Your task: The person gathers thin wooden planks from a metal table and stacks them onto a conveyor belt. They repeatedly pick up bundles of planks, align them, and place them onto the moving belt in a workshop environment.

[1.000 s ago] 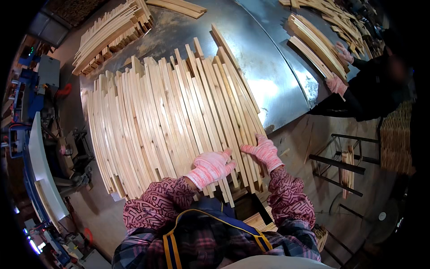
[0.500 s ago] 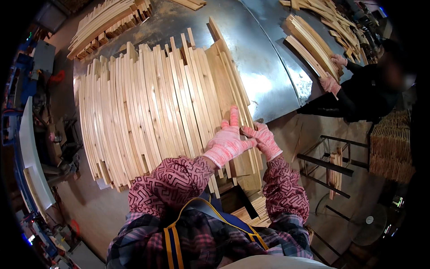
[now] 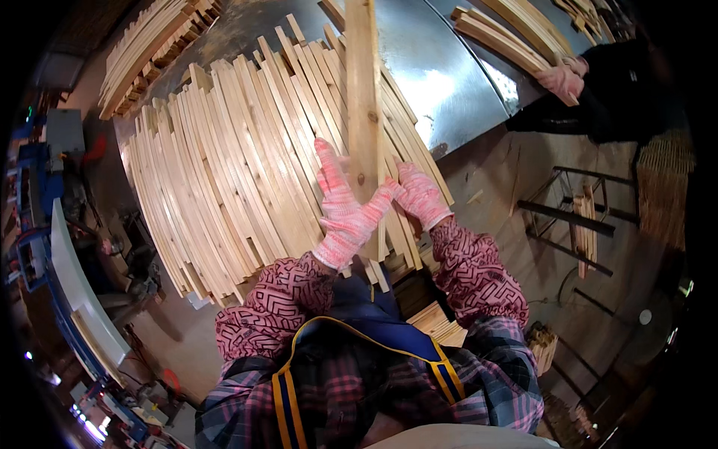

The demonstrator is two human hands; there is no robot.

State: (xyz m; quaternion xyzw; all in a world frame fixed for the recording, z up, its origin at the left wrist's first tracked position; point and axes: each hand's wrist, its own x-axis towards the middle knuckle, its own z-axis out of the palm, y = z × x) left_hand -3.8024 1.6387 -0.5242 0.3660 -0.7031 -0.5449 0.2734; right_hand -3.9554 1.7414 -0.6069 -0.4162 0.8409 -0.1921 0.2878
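A broad, knotted wooden board [image 3: 363, 112] stands out above a layer of narrow wooden slats [image 3: 232, 165], its far end raised toward the top of the view. My left hand [image 3: 345, 213], in a pink-and-white knit glove, grips the board near its close end. The thumb crosses the face while the fingers reach along the left edge. On the other edge, my right hand [image 3: 422, 196], gloved alike, is closed at the board, its fingertips close to the left thumb. Part of its grip is hidden. More slats lie beneath and right of the board.
The slats rest on a shiny metal table [image 3: 419, 67]. Another stack of wood [image 3: 149, 52] lies at the far left. At the far right a co-worker's gloved hands [image 3: 565, 78] hold long boards [image 3: 501, 41]. A dark metal frame [image 3: 568, 213] stands on the floor at right.
The broad board has come up off the slats between my hands and turned more upright in view. My left hand has moved left. The co-worker's hands have shifted on their boards.
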